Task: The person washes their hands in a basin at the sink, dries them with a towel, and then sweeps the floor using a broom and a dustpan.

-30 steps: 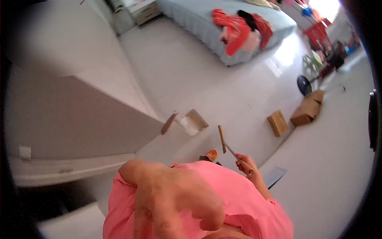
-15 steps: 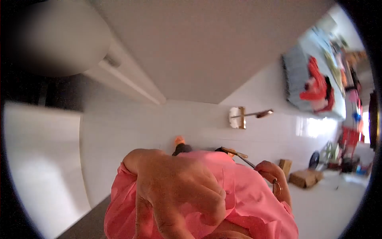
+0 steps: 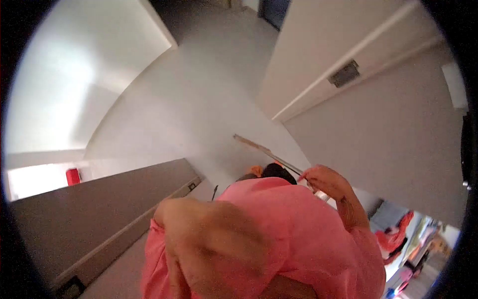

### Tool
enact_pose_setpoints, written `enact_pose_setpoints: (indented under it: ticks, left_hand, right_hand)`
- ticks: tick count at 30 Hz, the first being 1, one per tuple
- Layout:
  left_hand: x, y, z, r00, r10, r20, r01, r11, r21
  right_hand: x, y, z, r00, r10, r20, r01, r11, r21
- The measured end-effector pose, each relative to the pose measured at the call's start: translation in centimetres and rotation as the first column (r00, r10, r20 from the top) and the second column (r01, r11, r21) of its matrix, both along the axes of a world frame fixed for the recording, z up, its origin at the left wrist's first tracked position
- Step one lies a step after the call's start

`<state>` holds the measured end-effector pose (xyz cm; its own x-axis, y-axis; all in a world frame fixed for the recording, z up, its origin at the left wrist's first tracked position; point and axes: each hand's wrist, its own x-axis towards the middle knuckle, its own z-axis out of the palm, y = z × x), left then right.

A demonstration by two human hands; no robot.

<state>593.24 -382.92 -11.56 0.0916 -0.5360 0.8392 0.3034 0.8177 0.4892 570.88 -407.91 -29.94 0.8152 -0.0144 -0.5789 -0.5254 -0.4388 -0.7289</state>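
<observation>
Close to the camera, my left hand (image 3: 219,244) is held in front of the pink shirt (image 3: 294,219). Motion smears its fingers, and nothing can be made out in them. At the right side of the body, my right hand (image 3: 321,180) is closed round the thin handle of a long-headed tool (image 3: 253,144). The tool's narrow yellowish-brown head points forward and left, above the pale floor. Orange footwear (image 3: 256,170) and something dark show just beyond the shirt.
A doorway is around me, with a grey door panel (image 3: 119,214) at left and a wall (image 3: 378,134) with a metal plate (image 3: 344,74) at right. Pale floor (image 3: 199,99) runs ahead. Red clothes (image 3: 396,236) lie at lower right; a red object (image 3: 72,176) is far left.
The view has swung left from the bedroom to the doorway, and the bed has shifted to the lower right. My right hand still holds the tool; my left hand stays before the chest.
</observation>
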Motion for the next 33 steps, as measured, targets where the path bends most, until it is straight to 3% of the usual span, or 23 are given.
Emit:
enact_pose_setpoints:
  ticks: [3, 6, 8, 9, 10, 11, 13, 17, 18, 21, 22, 25, 26, 28, 29, 30, 31, 33]
  left_hand:
    - [3.3, 3.6, -0.2, 0.977, 0.205, 0.058, -0.21, 0.972, 0.105]
    - [5.6, 6.9, -2.6, 0.865, 0.495, -0.078, -0.48, 0.864, 0.154]
    - [6.9, 8.0, -3.9, 0.696, 0.686, -0.212, -0.611, 0.721, 0.326]
    - [7.5, 8.1, -4.0, 0.558, 0.781, -0.28, -0.651, 0.621, 0.437]
    - [9.4, 8.0, -4.9, 0.497, 0.822, -0.276, -0.667, 0.566, 0.485]
    - [11.4, 7.9, -5.7, 0.437, 0.859, -0.268, -0.675, 0.51, 0.534]
    - [16.2, 9.8, -8.0, 0.512, 0.847, -0.142, -0.69, 0.504, 0.519]
    - [26.9, 8.5, -12.9, 0.443, 0.894, -0.075, -0.55, 0.337, 0.765]
    - [28.8, 8.1, -14.4, 0.445, 0.895, -0.044, -0.486, 0.283, 0.827]
    - [32.2, 8.5, -18.5, 0.437, 0.899, -0.031, -0.325, 0.189, 0.927]
    - [32.8, 8.5, -19.6, 0.382, 0.924, -0.036, -0.282, 0.153, 0.947]
    - [36.0, 9.9, -23.9, 0.293, 0.951, -0.101, -0.149, 0.15, 0.977]
    - [36.7, 9.6, -24.2, 0.265, 0.963, -0.052, -0.117, 0.085, 0.989]
    - [40.3, 9.3, -24.7, 0.335, 0.942, -0.024, 0.006, 0.023, 1.0]
    - [42.7, 9.0, -25.0, 0.383, 0.924, -0.008, 0.069, -0.02, 0.997]
    - [45.5, 8.2, -25.3, 0.429, 0.901, -0.056, 0.064, 0.032, 0.997]
    - [48.6, 7.4, -25.7, 0.491, 0.871, -0.021, 0.018, 0.014, 1.0]
    - [54.8, 6.5, -25.7, 0.59, 0.805, 0.064, -0.078, -0.022, 0.997]
  right_hand:
    - [7.9, -1.2, -0.5, 0.977, -0.209, -0.039, 0.212, 0.945, 0.25]
    - [16.8, -1.5, -0.4, 0.971, -0.221, -0.091, 0.238, 0.917, 0.321]
    - [22.3, -2.7, -1.9, 0.964, -0.224, -0.141, 0.261, 0.898, 0.355]
    - [24.9, -3.0, -2.4, 0.972, -0.207, -0.11, 0.233, 0.904, 0.358]
    - [27.7, -3.5, -3.1, 0.979, -0.189, -0.074, 0.203, 0.911, 0.359]
    - [30.7, -4.2, -3.6, 0.985, -0.171, -0.033, 0.172, 0.918, 0.358]
    - [35.4, -5.2, -4.6, 0.965, -0.246, -0.093, 0.262, 0.861, 0.436]
    - [45.7, -8.0, -6.5, 0.865, -0.465, -0.19, 0.477, 0.644, 0.598]
    - [48.1, -8.4, -6.7, 0.853, -0.504, -0.135, 0.473, 0.637, 0.609]
    - [52.9, -9.9, -7.2, 0.842, -0.531, -0.092, 0.342, 0.395, 0.853]
    - [54.7, -10.0, -7.1, 0.789, -0.593, -0.161, 0.432, 0.35, 0.831]
    - [59.5, -9.8, -7.8, 0.688, -0.723, -0.061, 0.49, 0.401, 0.774]
    - [60.3, -9.7, -7.2, 0.674, -0.738, 0.032, 0.524, 0.507, 0.684]
    - [61.8, -9.8, -5.9, 0.651, -0.732, 0.202, 0.605, 0.66, 0.445]
    - [62.5, -10.3, -6.8, 0.632, -0.736, 0.243, 0.648, 0.673, 0.355]
    - [63.5, -11.4, -7.9, 0.612, -0.734, 0.295, 0.687, 0.678, 0.262]
    - [64.5, -12.4, -8.5, 0.596, -0.722, 0.351, 0.719, 0.675, 0.167]
    - [65.1, -14.0, -9.2, 0.411, -0.838, 0.359, 0.831, 0.506, 0.23]
